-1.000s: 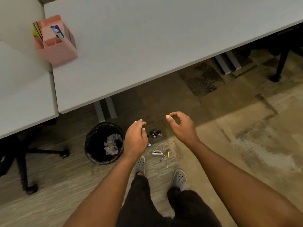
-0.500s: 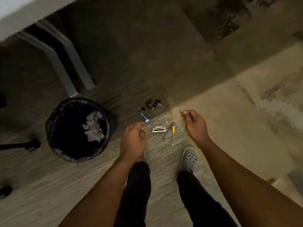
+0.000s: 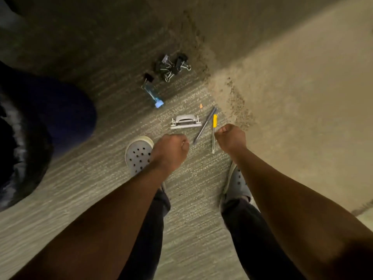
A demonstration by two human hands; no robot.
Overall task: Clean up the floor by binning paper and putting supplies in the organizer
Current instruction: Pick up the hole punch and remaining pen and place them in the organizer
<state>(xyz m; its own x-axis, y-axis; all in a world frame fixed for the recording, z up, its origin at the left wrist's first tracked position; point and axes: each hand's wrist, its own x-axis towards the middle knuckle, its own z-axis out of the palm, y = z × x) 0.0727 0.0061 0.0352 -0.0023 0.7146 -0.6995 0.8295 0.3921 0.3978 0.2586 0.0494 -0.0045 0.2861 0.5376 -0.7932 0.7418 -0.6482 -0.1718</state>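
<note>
Down on the floor (image 3: 101,199), both hands curl empty: left hand (image 3: 170,153) below the hole punch (image 3: 185,122), right hand (image 3: 231,139) just beside the yellow cutter (image 3: 214,132), whose length runs toward the feet, likelier first.

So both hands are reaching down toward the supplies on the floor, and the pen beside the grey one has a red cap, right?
Not quite: the cap is yellow, not red. The head view shows the yellow-capped pen lying beside the grey pen on the carpet, with the left hand and right hand reaching down toward the supplies.
</note>
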